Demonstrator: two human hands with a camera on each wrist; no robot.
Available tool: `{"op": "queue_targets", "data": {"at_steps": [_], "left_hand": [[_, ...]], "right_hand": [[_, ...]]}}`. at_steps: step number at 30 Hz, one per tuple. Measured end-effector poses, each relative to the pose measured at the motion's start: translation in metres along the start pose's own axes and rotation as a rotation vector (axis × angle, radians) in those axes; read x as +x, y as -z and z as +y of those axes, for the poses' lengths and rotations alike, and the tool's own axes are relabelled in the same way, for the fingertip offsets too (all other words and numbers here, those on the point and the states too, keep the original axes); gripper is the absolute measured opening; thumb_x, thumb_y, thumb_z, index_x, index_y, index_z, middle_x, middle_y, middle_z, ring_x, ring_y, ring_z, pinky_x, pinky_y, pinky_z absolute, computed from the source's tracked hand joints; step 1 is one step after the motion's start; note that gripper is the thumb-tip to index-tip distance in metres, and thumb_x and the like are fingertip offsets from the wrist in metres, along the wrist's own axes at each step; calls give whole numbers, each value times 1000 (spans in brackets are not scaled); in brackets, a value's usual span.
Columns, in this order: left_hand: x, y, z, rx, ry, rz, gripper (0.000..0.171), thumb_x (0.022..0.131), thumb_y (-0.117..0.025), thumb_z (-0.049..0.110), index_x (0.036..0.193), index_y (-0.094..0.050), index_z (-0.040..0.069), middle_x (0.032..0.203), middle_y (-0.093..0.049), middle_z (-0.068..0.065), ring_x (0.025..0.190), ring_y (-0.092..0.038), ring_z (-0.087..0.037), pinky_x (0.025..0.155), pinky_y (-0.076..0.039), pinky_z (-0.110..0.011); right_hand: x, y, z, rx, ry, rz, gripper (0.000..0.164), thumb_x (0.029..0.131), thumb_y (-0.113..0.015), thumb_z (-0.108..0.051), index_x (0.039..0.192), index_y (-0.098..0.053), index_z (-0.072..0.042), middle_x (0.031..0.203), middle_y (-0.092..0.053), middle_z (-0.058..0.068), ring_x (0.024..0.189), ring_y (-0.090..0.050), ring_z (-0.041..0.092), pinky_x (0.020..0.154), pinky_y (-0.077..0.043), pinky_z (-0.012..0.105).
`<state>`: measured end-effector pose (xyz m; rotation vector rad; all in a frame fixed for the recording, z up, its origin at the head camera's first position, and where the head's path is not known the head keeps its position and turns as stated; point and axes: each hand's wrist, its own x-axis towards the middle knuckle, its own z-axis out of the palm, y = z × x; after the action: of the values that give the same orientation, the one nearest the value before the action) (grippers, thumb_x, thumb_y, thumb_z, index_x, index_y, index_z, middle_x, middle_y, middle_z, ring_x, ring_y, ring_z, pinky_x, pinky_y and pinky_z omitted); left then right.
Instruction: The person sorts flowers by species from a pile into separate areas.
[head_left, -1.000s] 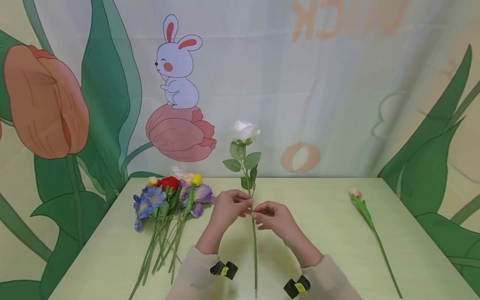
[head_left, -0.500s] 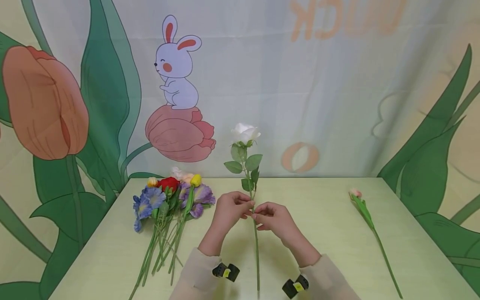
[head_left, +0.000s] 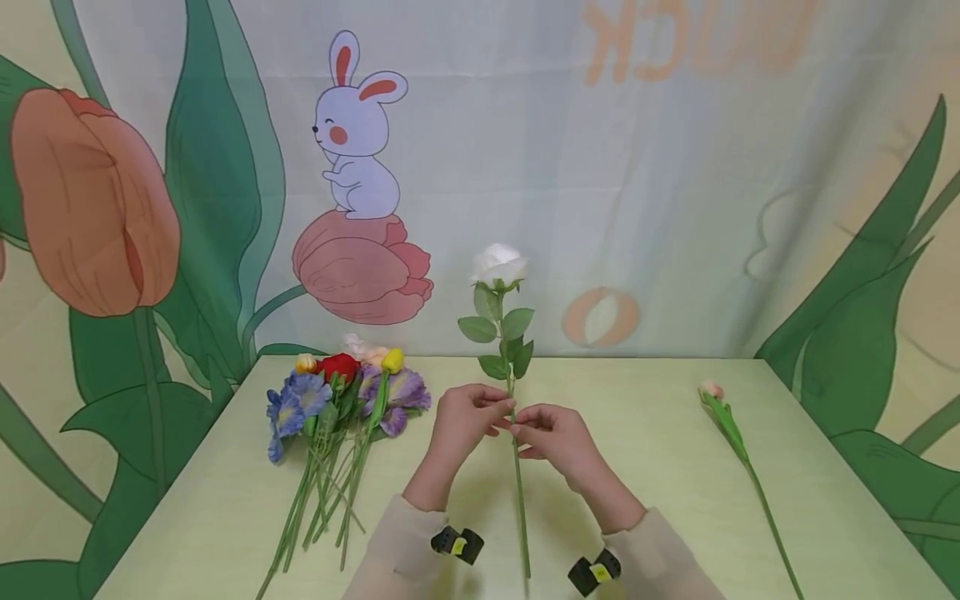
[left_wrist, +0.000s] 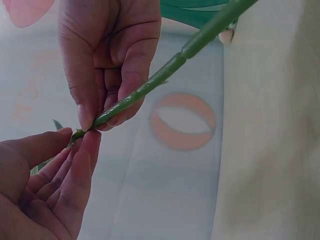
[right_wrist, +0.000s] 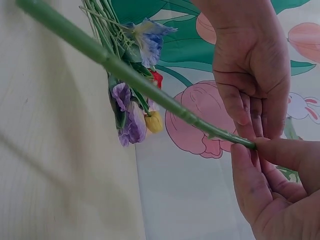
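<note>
A white rose (head_left: pixel 499 265) with green leaves stands upright over the table's middle in the head view. My left hand (head_left: pixel 467 417) pinches its green stem (head_left: pixel 522 521) just below the leaves, between thumb and fingers. Right below that, my right hand (head_left: pixel 558 437) pinches the same stem, the two sets of fingertips close together. In the left wrist view the stem slants past the fingers of my left hand (left_wrist: pixel 55 185). The right wrist view has the thumb and fingertips of my right hand (right_wrist: pixel 280 185) on the stem, while the bloom is out of sight.
On the table's left lies a bunch of flowers: a blue iris (head_left: pixel 296 408), a red rose (head_left: pixel 339 367), a purple iris (head_left: pixel 401 392), a yellow tulip (head_left: pixel 392 360) and others. A single pink tulip (head_left: pixel 731 425) lies at the right. Behind hangs a printed curtain (head_left: pixel 600 167).
The rose has shifted a little to the right and turned, so its leaves spread differently. Both hands keep pinching the stem and have moved slightly right with it.
</note>
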<state>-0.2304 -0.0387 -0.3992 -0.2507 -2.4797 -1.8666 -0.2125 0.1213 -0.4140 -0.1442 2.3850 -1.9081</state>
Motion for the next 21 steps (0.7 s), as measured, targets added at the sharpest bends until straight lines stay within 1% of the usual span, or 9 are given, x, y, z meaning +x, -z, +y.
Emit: {"op": "queue_targets", "data": {"at_steps": [4, 6, 8, 12, 16, 21], "left_hand": [[0, 2, 0, 16, -10, -38, 26, 96, -70, 12, 114, -74, -6, 101, -78, -23, 81, -79, -30, 67, -64, -32], [-1, 6, -1, 40, -13, -51, 27, 96, -70, 13, 116, -74, -5, 102, -78, -22, 81, -79, -29, 68, -64, -31], [-1, 12, -3, 67, -11, -49, 27, 96, -70, 13, 116, -74, -4, 102, -78, -22, 81, -79, -28, 68, -63, -31], [-5, 31, -11, 131, 12, -14, 23, 95, -70, 11, 114, -75, -1, 100, -79, -20, 79, -77, -25, 69, -63, -31], [-8, 53, -22, 196, 39, 21, 20, 94, -71, 10, 111, -76, 0, 96, -78, -18, 77, -74, -21, 68, -62, -29], [-17, 78, -36, 262, 70, 36, 20, 94, -71, 10, 109, -76, -2, 91, -78, -17, 76, -71, -20, 67, -60, -28]], "right_hand": [[-1, 6, -1, -2, 4, 5, 19, 98, -62, -1, 110, -66, 13, 99, -72, 20, 80, -71, 12, 74, -65, 30], [-1, 11, -2, -2, 1, -4, 20, 98, -61, -1, 111, -65, 14, 99, -71, 19, 81, -70, 11, 73, -65, 29], [-1, 18, -2, -5, -7, -14, 22, 98, -61, -2, 113, -64, 14, 97, -71, 15, 80, -69, 10, 73, -64, 28], [-4, 35, 2, -35, -30, -25, 23, 98, -61, -2, 114, -63, 15, 96, -72, 12, 80, -67, 9, 73, -64, 26], [-8, 52, 12, -71, -58, -25, 23, 99, -62, -3, 114, -63, 15, 94, -71, 9, 81, -66, 10, 72, -64, 26], [-14, 71, 26, -96, -90, -27, 26, 100, -61, -4, 116, -62, 16, 94, -71, 6, 84, -67, 10, 72, -64, 27]]}}
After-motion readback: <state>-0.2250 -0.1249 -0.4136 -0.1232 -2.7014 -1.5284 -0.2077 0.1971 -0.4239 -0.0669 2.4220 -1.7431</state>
